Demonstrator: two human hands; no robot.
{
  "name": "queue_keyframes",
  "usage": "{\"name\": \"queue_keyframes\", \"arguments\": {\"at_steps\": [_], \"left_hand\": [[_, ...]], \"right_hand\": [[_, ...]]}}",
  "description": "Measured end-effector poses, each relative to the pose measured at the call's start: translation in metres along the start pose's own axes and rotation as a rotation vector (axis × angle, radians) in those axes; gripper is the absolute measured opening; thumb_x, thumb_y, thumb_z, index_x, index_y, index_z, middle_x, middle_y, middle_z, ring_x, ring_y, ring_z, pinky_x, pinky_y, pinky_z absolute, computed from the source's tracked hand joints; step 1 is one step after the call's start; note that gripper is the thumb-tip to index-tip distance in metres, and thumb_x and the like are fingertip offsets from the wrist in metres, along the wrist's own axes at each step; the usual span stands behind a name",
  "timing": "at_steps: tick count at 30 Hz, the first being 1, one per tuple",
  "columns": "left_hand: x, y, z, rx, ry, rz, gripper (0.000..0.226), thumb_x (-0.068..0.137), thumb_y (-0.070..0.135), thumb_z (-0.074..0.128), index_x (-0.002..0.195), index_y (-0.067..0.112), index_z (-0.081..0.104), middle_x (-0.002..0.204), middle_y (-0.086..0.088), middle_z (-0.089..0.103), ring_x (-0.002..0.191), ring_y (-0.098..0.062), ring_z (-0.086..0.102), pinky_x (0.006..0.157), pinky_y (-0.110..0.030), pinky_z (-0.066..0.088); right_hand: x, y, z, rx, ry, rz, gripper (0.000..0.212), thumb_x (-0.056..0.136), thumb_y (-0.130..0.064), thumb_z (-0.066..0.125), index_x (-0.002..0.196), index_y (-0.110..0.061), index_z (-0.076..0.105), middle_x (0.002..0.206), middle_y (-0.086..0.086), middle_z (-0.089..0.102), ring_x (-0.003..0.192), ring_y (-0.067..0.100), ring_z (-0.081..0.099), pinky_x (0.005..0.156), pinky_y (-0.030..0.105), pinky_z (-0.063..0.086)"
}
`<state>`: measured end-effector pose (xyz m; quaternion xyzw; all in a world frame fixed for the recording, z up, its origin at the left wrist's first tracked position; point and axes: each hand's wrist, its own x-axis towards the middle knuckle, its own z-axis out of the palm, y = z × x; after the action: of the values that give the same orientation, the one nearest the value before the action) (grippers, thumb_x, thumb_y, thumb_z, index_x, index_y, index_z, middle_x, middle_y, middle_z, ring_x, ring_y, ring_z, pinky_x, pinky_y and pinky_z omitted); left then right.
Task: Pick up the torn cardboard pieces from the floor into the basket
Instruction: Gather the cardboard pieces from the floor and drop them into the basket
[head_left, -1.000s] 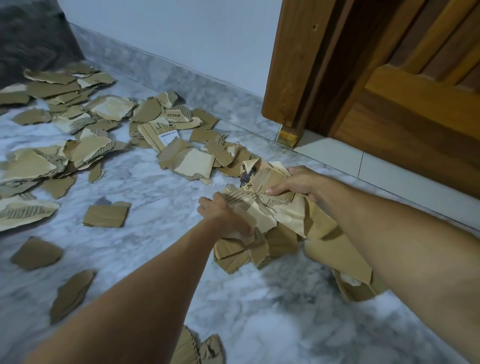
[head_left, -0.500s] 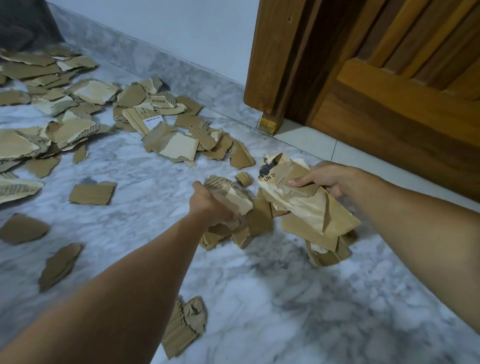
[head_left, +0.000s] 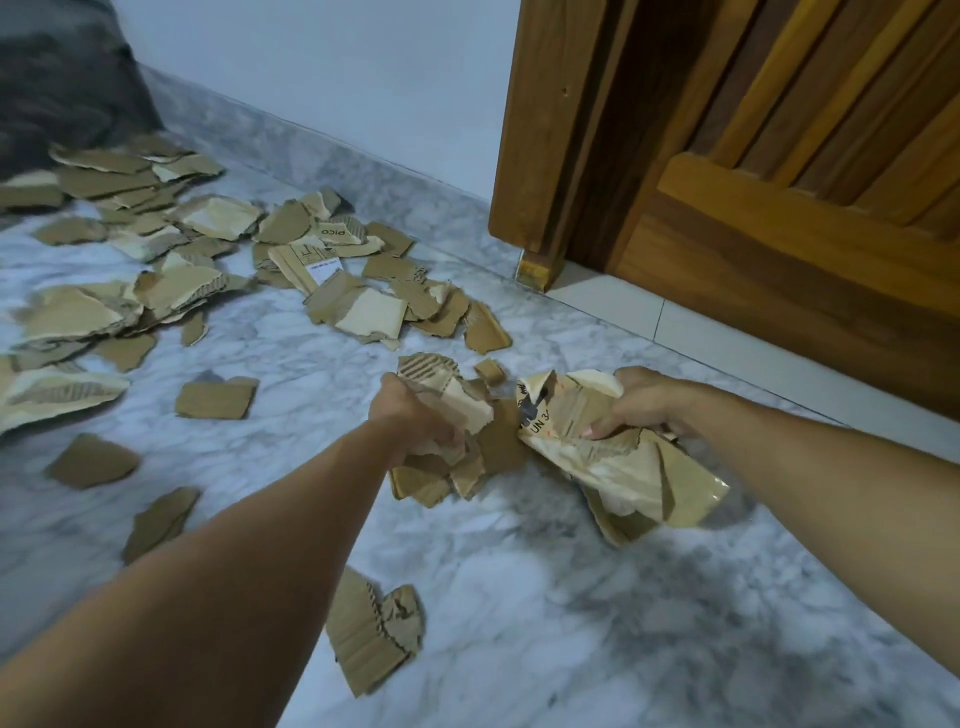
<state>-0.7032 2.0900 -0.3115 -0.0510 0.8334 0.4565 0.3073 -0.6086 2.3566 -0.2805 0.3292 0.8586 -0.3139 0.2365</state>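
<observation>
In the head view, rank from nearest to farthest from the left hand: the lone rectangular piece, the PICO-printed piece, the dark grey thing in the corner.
1. Rectangular piece, just left of the left hand.
2. PICO piece, farther back by the wall.
3. Dark grey thing, far left corner.

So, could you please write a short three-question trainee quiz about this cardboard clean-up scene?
1. True or false: the left hand holds a bundle of torn cardboard pieces.
2. What does the right hand grip? A) crumpled printed cardboard piece B) a broom
3. Is the basket in view?

Key: 1 true; 2 A; 3 no, only the marble floor, scattered cardboard pieces and wooden door show.
</observation>
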Motion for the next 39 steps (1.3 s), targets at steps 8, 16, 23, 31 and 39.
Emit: {"name": "queue_keyframes", "arguments": {"at_steps": [8,16,23,31,39], "left_hand": [[-0.035,0.038,-0.137,0.065,0.100,0.107,0.077,0.041,0.007,0.091,0.112,0.007,0.059,0.104,-0.013,0.067,0.089,-0.028,0.067,0.048,-0.029,0.056],[-0.128,0.074,-0.340,0.231,0.272,0.182,0.045,0.052,0.003,0.089,0.095,0.001,0.074,0.096,-0.017,0.073,0.087,-0.033,0.071,0.083,-0.047,0.058],[-0.221,0.042,-0.490,0.330,0.355,0.108,0.045,0.036,0.010,0.092,0.077,0.008,0.073,0.086,-0.015,0.073,0.079,-0.034,0.071,0.072,-0.044,0.058],[-0.320,-0.056,-0.599,0.268,0.490,-0.017,0.034,0.053,0.002,0.087,0.083,0.005,0.072,0.071,-0.007,0.074,0.064,-0.021,0.070,0.059,-0.029,0.053],[-0.349,-0.164,-0.630,0.151,0.595,-0.222,0.074,0.036,0.015,0.096,0.101,0.006,0.062,0.090,-0.010,0.073,0.083,-0.030,0.070,0.075,-0.044,0.060]], "right_hand": [[-0.042,-0.120,-0.017,0.027,0.003,-0.255,0.054,0.060,-0.030,0.093,0.104,-0.015,0.065,0.106,0.006,0.070,0.093,0.020,0.067,0.086,0.038,0.057],[-0.123,-0.292,-0.011,0.069,-0.006,-0.538,0.044,0.061,-0.028,0.092,0.093,-0.011,0.068,0.094,0.010,0.074,0.083,0.027,0.071,0.076,0.041,0.060],[-0.207,-0.437,0.029,0.130,-0.125,-0.749,0.039,0.061,-0.027,0.091,0.083,-0.012,0.063,0.079,0.007,0.068,0.075,0.024,0.063,0.069,0.032,0.042],[-0.320,-0.576,0.108,0.022,-0.339,-0.909,0.065,0.030,-0.051,0.097,0.074,-0.013,0.069,0.076,0.010,0.068,0.060,0.024,0.056,0.068,0.033,0.045],[-0.387,-0.630,0.234,0.045,-0.500,-0.913,0.058,0.056,-0.033,0.092,0.102,-0.006,0.069,0.106,0.012,0.071,0.096,0.032,0.067,0.097,0.055,0.046]]}}
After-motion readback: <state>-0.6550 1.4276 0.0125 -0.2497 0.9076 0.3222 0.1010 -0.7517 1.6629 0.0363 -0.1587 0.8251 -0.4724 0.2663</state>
